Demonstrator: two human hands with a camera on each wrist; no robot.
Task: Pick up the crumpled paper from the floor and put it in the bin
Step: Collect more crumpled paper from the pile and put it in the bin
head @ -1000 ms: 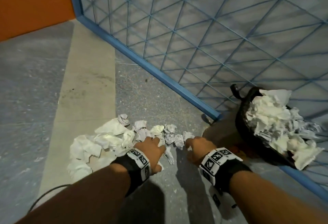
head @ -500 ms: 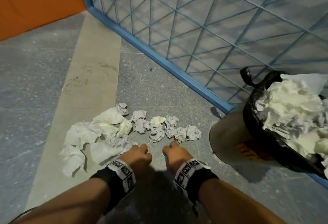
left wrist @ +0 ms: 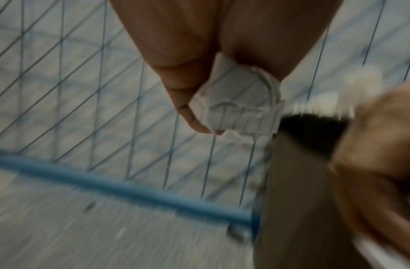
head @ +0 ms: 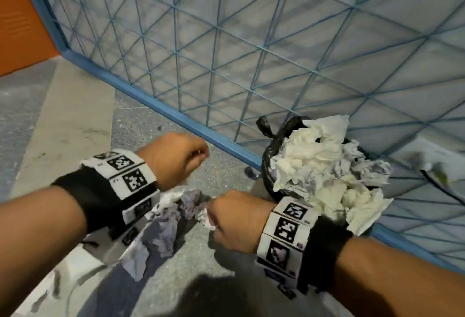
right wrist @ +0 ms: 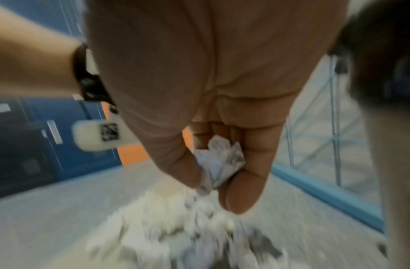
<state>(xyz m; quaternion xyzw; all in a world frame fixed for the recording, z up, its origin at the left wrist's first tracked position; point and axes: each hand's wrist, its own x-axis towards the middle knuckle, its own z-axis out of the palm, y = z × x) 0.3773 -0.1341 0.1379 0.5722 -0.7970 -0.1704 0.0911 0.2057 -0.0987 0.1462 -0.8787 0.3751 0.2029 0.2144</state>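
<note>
My left hand (head: 176, 158) is raised above the floor, curled round a crumpled paper ball (left wrist: 236, 102) that shows between thumb and fingers in the left wrist view. My right hand (head: 234, 216) is lower and nearer the bin, pinching another crumpled paper (right wrist: 217, 162); a white scrap of it (head: 206, 217) pokes out of the fist. The bin (head: 268, 165), lined with a black bag, stands at the right against the mesh and is heaped with crumpled paper (head: 324, 168). More crumpled paper (head: 163, 221) lies on the floor below and between my wrists.
A blue-framed wire mesh panel (head: 251, 47) runs diagonally behind the bin. An orange wall (head: 15, 27) stands at the far left. The grey floor has a lighter concrete strip (head: 68, 125) on the left.
Both hands have closed on paper from the pile and risen off the floor, moving right toward the bin. The view has swung so the bin sits closer.
</note>
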